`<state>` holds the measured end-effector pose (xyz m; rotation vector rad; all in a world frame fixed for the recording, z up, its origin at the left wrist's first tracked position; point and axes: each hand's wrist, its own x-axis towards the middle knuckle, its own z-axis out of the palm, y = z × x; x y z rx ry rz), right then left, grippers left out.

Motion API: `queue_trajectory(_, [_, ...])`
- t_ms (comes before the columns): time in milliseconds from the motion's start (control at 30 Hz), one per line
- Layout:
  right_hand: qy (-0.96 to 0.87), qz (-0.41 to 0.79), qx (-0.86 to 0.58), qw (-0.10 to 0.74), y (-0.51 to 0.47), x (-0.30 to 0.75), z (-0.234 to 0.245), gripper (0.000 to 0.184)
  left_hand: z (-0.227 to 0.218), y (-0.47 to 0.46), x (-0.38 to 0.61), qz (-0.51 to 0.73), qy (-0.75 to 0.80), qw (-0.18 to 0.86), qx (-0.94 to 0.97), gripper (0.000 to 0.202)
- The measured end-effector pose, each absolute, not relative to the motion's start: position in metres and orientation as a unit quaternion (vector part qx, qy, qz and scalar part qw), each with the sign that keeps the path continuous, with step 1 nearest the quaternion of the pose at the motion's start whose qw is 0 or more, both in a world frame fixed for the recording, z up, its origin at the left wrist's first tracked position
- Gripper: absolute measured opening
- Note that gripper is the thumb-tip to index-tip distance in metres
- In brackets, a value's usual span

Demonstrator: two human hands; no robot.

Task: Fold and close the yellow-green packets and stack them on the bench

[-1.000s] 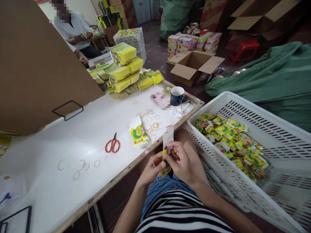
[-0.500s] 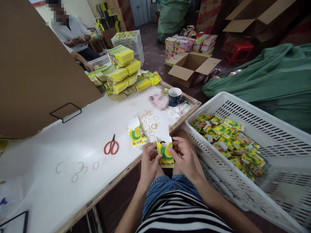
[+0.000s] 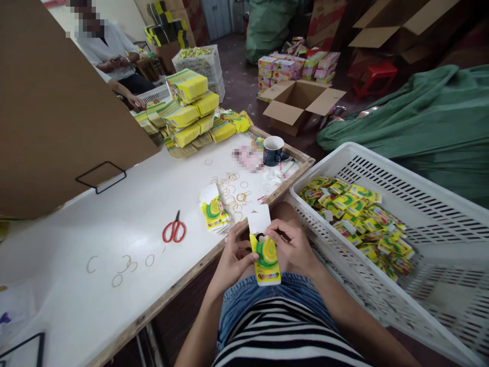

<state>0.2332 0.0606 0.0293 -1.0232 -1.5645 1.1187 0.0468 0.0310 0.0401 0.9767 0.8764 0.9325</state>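
Both my hands hold one small yellow-green packet (image 3: 266, 257) with a white flap over my lap, just off the table's front edge. My left hand (image 3: 234, 256) pinches its left side. My right hand (image 3: 291, 243) grips its upper right edge by the flap. A short stack of the same packets (image 3: 214, 212) lies on the white table (image 3: 114, 239) close to my left hand. Loose rubber bands (image 3: 234, 193) are scattered behind that stack.
Red scissors (image 3: 174, 230) lie left of the stack. A white crate (image 3: 420, 204) with several packets stands at my right. A mug (image 3: 273, 150), yellow bundles (image 3: 189, 112) and a cardboard sheet (image 3: 57, 102) sit further back. Another person (image 3: 110, 51) sits beyond.
The packet has turned from edge-on to face-up and shifted slightly up and right in my hands, its white flap now raised. The view has drifted a little.
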Motion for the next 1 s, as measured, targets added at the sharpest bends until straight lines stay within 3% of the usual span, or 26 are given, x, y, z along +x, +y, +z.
queue_trajectory(67, [-0.609, 0.46, -0.425, 0.487, 0.062, 0.232, 0.028, 0.029, 0.038, 0.032, 0.048, 0.418, 0.398, 0.689, 0.438, 0.071])
queue_trajectory(200, [-0.651, 0.426, -0.404, 0.48, 0.065, 0.239, 0.03, 0.026, 0.034, 0.034, 0.046, 0.405, 0.425, 0.664, 0.462, 0.048])
queue_trajectory(433, [-0.654, 0.49, -0.462, 0.344, 0.067, 0.241, 0.026, 0.035, 0.029, 0.035, 0.053, 0.422, 0.464, 0.615, 0.478, 0.047])
queue_trajectory(667, [-0.674, 0.409, -0.538, 0.3, 0.067, 0.228, 0.035, 0.029, 0.03, 0.036, 0.056, 0.419, 0.452, 0.625, 0.478, 0.05])
queue_trajectory(1000, [-0.659, 0.446, -0.453, 0.404, 0.069, 0.238, 0.014, 0.026, 0.036, 0.04, 0.061, 0.449, 0.456, 0.624, 0.449, 0.051])
